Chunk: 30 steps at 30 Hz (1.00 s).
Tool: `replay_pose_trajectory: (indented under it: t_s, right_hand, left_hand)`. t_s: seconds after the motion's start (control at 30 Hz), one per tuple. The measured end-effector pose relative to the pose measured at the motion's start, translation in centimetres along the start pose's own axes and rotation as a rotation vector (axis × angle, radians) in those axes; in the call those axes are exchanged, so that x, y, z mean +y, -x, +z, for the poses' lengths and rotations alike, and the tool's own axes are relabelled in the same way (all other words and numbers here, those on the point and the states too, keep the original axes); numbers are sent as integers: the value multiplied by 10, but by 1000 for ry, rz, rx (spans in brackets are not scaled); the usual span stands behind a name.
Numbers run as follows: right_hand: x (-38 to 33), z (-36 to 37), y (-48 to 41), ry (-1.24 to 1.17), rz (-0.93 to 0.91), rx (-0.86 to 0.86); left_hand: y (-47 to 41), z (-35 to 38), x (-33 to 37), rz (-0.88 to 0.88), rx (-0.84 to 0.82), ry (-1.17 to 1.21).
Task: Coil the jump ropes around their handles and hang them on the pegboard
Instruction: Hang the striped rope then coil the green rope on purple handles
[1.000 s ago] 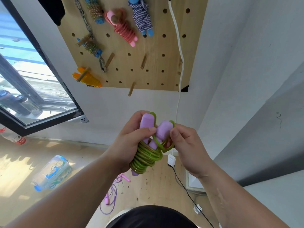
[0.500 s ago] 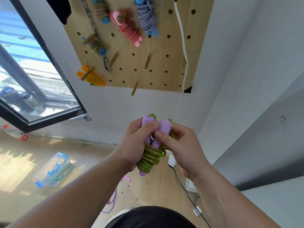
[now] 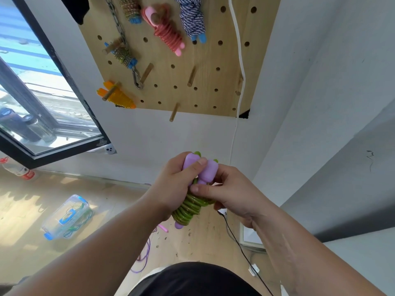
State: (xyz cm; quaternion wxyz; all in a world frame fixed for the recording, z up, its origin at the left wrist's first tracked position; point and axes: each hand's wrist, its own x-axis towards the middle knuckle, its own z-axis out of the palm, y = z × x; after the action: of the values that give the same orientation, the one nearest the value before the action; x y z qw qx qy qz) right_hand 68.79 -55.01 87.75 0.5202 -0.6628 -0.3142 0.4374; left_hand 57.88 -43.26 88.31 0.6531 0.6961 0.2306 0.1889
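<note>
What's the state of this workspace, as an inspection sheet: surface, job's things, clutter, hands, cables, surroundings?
Surface: wooden floor, sunlit, scattered specks.
Job's things: green jump rope coiled round purple handles; five coiled ropes hang on the pegboard, some pegs bare; purple rope loose on floor.
Clutter: clear box, plastic bottle, both on floor.
Hands: left hand grips the green jump rope; right hand pinches it.
Cables: white cable down the wall; black cable across floor.
Surroundings: window at left, white walls.
</note>
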Motion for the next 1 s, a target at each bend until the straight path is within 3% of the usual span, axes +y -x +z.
replay_pose_trajectory:
  t_s: [0.1, 0.27, 0.37, 0.6, 0.73, 0.83, 1.0]
  right_hand:
    - [-1, 7, -5, -41, -45, 53]
    - [1, 23, -16, -199, -138, 160]
    - [3, 36, -26, -256, -138, 184]
    - [-13, 55, -65, -54, -108, 178]
    - [-33, 72, -96, -162, -117, 228]
    - [-46, 91, -121, -44, -133, 280]
    - [-65, 133, -162, 33, -200, 342]
  left_hand:
    - [-4, -4, 0, -37, -16, 67]
    - [-12, -17, 4, 43, -5, -96]
    - [-14, -26, 0, 22, 33, 9]
    - [-30, -70, -13, -126, 102, 280]
    - [-44, -114, -11, -239, 154, 570]
    - [-55, -149, -14, -216, 65, 588]
    - [-84, -194, -24, -274, 71, 594]
